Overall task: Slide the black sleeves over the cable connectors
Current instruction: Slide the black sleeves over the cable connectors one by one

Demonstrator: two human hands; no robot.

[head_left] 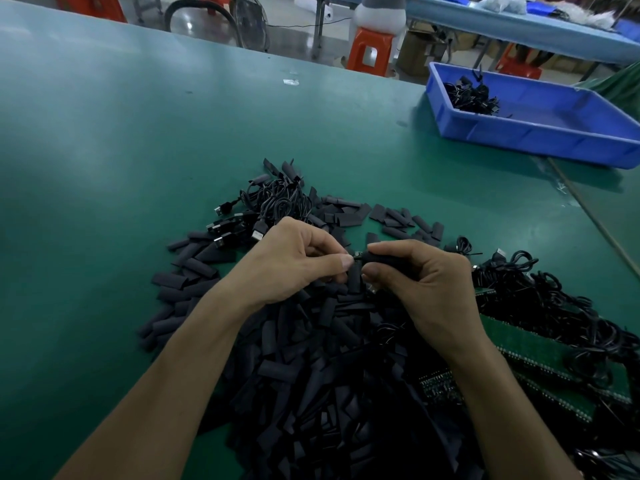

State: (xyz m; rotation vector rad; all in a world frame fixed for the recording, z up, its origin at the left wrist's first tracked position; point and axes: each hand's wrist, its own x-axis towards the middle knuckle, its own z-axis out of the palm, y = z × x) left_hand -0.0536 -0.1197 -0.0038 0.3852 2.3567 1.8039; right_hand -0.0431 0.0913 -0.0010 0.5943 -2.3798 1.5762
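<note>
Through the head camera, I am holding both hands close together just above a heap of loose sleeves [311, 358] spread over the green table [138, 150]. My left hand [298, 261] is pinching the small connector [357, 255] between thumb and curled forefinger, with the other fingers folded underneath. My right hand [426, 282] is gripping a black sleeve [382, 258], the forefinger lying along its top and the thumb pressing up from below. The mouth of the black sleeve is meeting the connector right where my two thumbs are nearly touching. My fingers are covering most of it, so I cannot tell how far in the connector is sitting.

Just beyond my left hand, a bundle of cables [273, 204] is lying on the far edge of the heap, its silver plugs pointing left. To the right of my right hand, a tangle of black cables [540, 292] is resting on and around some green circuit boards [540, 355].

Well apart, at the far right of the table, a blue bin [540, 133] is holding a small clump of cables [474, 97] in its far left corner. Past the table's edge, an orange stool [370, 51] is standing on the floor, with a fan [251, 22] to its left.
</note>
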